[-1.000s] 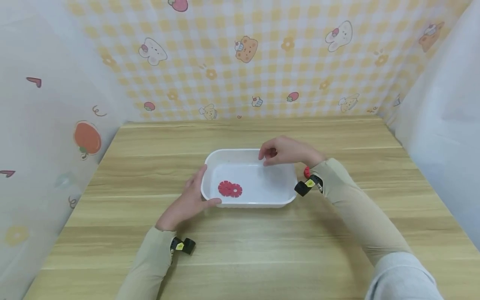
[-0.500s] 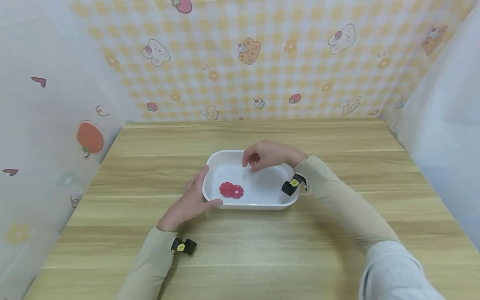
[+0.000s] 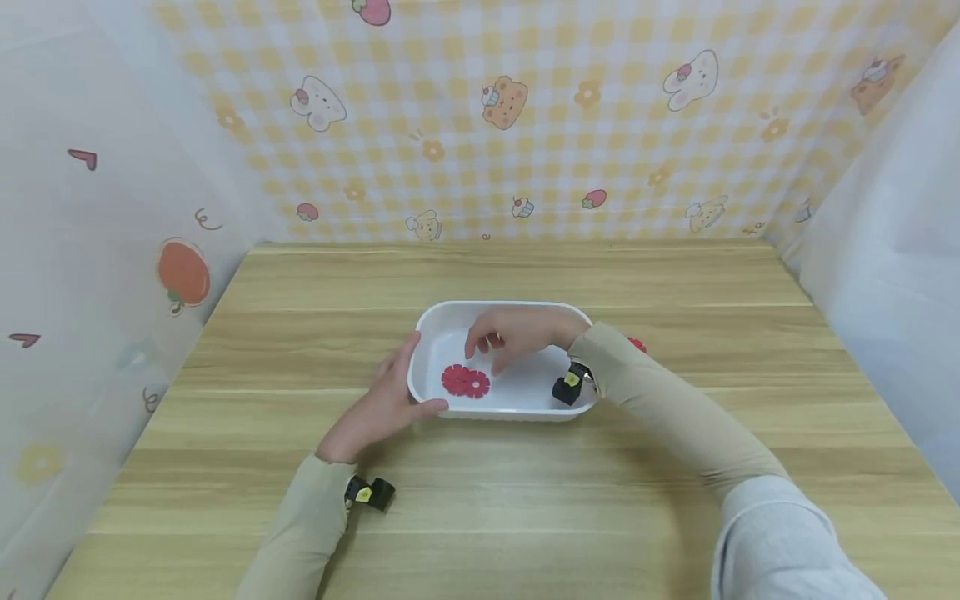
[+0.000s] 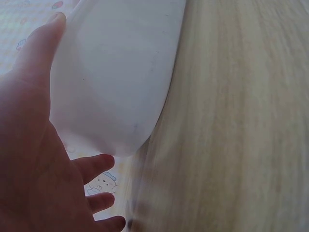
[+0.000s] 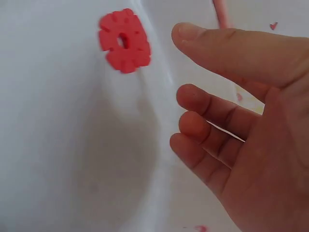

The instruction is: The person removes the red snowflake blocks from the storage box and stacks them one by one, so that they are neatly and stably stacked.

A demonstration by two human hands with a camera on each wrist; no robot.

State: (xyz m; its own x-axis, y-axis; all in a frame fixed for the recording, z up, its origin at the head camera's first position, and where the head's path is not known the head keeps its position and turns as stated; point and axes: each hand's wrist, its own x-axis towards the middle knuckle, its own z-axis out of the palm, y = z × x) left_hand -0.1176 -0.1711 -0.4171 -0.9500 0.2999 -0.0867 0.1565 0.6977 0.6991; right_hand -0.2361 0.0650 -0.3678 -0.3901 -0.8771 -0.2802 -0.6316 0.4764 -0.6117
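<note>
White tray (image 3: 510,413) holds red discs (image 3: 457,380) at 8 o'clock; left hand (image 3: 386,406), fingers extended, braces the 9 o'clock end, presumably against sliding; right hand (image 3: 521,335), thumb and fingers apart, empty, hovers 2 o'clock from discs

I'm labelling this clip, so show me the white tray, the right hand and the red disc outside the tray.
White tray (image 3: 521,393): head view, on a bare part of its floor.
Right hand (image 3: 522,332): head view, on its back.
Red disc outside the tray (image 3: 637,342): head view, on its small visible part.
</note>
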